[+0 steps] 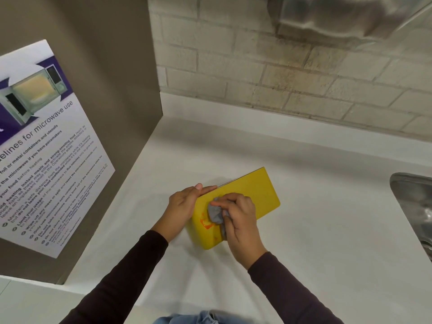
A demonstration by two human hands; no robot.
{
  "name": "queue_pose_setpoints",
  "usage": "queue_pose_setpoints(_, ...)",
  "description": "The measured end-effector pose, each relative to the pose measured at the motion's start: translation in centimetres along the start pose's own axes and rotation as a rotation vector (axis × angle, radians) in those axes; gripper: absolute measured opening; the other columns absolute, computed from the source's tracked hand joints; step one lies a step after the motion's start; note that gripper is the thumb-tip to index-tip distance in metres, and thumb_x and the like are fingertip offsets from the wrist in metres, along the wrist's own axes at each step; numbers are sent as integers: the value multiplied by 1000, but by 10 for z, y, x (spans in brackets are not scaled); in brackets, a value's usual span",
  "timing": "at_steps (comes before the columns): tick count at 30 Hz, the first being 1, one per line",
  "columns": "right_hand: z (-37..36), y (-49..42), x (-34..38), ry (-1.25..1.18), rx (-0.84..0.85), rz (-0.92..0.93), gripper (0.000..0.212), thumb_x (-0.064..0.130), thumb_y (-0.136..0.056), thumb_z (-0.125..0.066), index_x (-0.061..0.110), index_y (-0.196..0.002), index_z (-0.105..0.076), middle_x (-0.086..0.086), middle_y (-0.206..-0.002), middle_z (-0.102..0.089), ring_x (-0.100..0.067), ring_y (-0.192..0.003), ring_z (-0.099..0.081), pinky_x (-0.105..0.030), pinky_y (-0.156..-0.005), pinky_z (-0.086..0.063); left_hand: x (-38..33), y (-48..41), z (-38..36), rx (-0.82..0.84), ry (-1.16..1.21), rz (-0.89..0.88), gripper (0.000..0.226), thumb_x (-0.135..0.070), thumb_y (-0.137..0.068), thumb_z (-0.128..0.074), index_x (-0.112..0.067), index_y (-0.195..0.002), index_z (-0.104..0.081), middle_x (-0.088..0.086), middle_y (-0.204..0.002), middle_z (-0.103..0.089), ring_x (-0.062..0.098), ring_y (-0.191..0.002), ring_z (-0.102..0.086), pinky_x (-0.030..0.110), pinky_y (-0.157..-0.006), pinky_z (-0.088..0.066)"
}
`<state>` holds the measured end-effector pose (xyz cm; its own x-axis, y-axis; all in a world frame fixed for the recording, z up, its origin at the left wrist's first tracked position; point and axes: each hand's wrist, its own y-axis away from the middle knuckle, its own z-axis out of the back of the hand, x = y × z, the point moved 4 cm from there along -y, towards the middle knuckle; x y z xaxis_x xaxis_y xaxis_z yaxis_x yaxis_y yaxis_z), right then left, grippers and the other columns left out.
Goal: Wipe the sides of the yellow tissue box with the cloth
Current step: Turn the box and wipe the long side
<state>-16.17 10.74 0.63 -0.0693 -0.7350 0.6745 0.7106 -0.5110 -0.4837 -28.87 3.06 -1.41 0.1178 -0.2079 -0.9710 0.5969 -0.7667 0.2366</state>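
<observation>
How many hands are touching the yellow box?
2. The left hand grips the near-left end of the yellow tissue box, steadying it on the white counter. The right hand presses a grey cloth onto the box's upward face, beside an orange smear.

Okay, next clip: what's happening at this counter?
A person is cleaning a yellow tissue box on a white counter. The left hand steadies the box's far end, while the right hand presses a grey cloth onto its upturned face beside an orange smear.
</observation>
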Motion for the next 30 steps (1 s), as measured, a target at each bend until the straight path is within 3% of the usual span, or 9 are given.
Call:
queue_pose_setpoints(4, -3, -12, 0, 18, -30, -53, 36, 17, -91, -35, 9, -103, -68, -10, -102, -60, -14, -97, -46, -27, -85, -33, 1, -3, 2, 11, 8, 27, 41, -33, -100, -31, -26, -110, -71, 8, -124, -65, 24, -121, -56, 46, -110, -37)
queue_pose_setpoints(12, -13, -5, 13, 29, 179, 132, 33, 10, -88, -43, 18, -111, -65, -6, -106, -61, -16, -99, -46, -29, -85, -32, 0, -3, 3, 61, -60, 0, 42, -39, -99, -29, -33, -112, -69, 0, -129, -61, 14, -128, -49, 40, -116, -29)
queue_pose_setpoints(18, -9, 6, 11, 92, 345, 232, 38, -3, -83, -54, 19, -111, -66, -5, -106, -60, -20, -97, -48, -29, -84, -31, -3, -5, 6, 76, -95, 6, 46, -59, -87, -32, -41, -109, -68, -4, -126, -64, 16, -125, -52, 44, -113, -32)
queue_pose_setpoints(25, 5, 25, 7, 135, 460, 269, 41, -7, -75, -56, 19, -105, -67, -7, -103, -61, -22, -92, -50, -26, -83, -29, -4, -4, 6, 72, -99, 6, 40, -57, -91, -34, -44, -106, -69, -10, -121, -66, 13, -121, -55, 45, -111, -35)
queue_pose_setpoints(28, 14, 35, 4, 190, 536, 294, 34, -4, -76, -50, 19, -94, -68, -3, -98, -61, -17, -88, -48, -28, -79, -34, -4, -4, 6, 62, -114, 14, 38, -50, -96, -32, -44, -104, -69, -13, -114, -70, 9, -114, -60, 38, -108, -40)
queue_pose_setpoints(30, 21, 44, -1, 278, 582, 322, 27, 5, -79, -45, 20, -85, -66, 1, -92, -60, -14, -85, -46, -28, -76, -37, -5, -4, 7, 42, -111, 19, 39, -48, -96, -32, -46, -98, -71, -22, -102, -72, 2, -105, -63, 26, -99, -44)
